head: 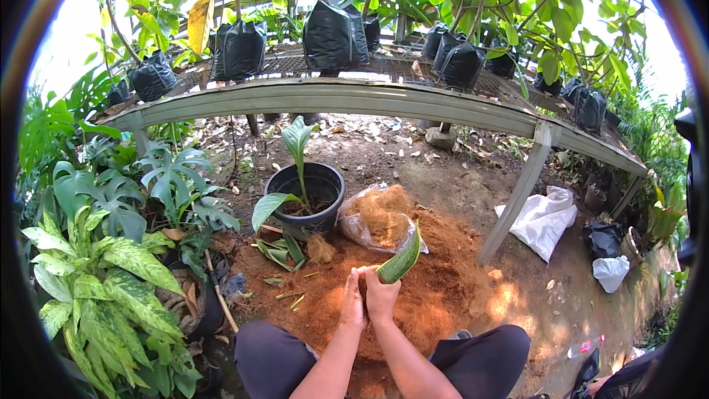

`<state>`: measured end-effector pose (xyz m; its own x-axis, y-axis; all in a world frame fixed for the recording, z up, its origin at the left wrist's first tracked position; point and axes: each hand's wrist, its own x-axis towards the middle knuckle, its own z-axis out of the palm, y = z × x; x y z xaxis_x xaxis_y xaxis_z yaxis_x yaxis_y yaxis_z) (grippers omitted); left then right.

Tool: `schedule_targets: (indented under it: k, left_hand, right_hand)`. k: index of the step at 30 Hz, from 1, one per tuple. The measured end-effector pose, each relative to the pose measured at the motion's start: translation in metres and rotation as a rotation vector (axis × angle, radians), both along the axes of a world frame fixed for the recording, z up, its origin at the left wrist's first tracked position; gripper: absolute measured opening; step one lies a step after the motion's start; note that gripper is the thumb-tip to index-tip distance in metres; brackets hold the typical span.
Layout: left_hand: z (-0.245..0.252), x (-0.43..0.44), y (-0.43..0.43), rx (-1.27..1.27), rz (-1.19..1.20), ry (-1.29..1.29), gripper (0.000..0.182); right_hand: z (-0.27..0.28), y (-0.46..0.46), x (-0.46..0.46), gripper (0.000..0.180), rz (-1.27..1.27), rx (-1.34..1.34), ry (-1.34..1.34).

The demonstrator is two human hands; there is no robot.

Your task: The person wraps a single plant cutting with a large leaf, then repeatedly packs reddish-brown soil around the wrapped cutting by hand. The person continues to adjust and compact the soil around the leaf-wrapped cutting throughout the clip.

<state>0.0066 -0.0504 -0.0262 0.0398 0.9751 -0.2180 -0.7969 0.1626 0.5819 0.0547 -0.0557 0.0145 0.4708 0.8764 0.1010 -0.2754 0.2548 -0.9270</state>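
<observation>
A snake plant leaf (401, 259), green with a yellow edge, slants up and to the right out of my closed hands. My right hand (381, 298) wraps its lower end. Against it from the left presses my left hand (353, 299), palm inward, fingers meeting the right hand. Something dark brown shows between the palms, but the leaf's base is hidden. Below the hands spreads a mound of reddish-brown coir-like material (437, 293). Just beyond, a clear plastic bag (363, 228) holds tan coconut fibre (385, 208).
A black pot (327, 208) with a broad-leaved plant stands ahead left, cut leaf pieces (285, 252) beside it. A wooden bench (332, 102) bears black-bagged plants. Its post (515, 205) stands right, near a white sack (545, 219). Variegated plants (105, 288) crowd the left.
</observation>
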Motion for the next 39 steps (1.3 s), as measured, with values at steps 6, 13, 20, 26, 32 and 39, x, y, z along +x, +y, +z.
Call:
schedule_targets:
  k: [6, 13, 20, 26, 32, 39]
  left_hand:
    - [-0.021, -0.031, 0.024, -0.149, -0.142, -0.432, 0.036]
    - [-0.036, -0.034, 0.021, -0.115, -0.157, -0.354, 0.027]
    - [-0.062, -0.042, 0.026, -0.048, -0.190, -0.712, 0.030]
    - [-0.035, -0.034, 0.016, -0.156, -0.101, -0.297, 0.033]
    - [-0.023, -0.030, 0.015, -0.142, -0.133, -0.283, 0.050]
    - [-0.021, -0.014, 0.008, -0.107, 0.027, 0.018, 0.051]
  right_hand:
    - [-0.013, -0.005, -0.014, 0.006, -0.042, 0.161, -0.651]
    - [-0.019, -0.002, -0.017, 0.014, -0.071, 0.178, -0.858]
    - [-0.018, -0.004, -0.014, 0.029, -0.223, 0.325, -0.995]
    - [-0.009, -0.005, -0.015, 0.013, -0.199, 0.237, -0.903]
    - [0.002, -0.010, -0.016, 0.006, 0.041, 0.066, -0.510]
    - [-0.002, -0.002, -0.015, 0.020, -0.085, -0.099, -0.090]
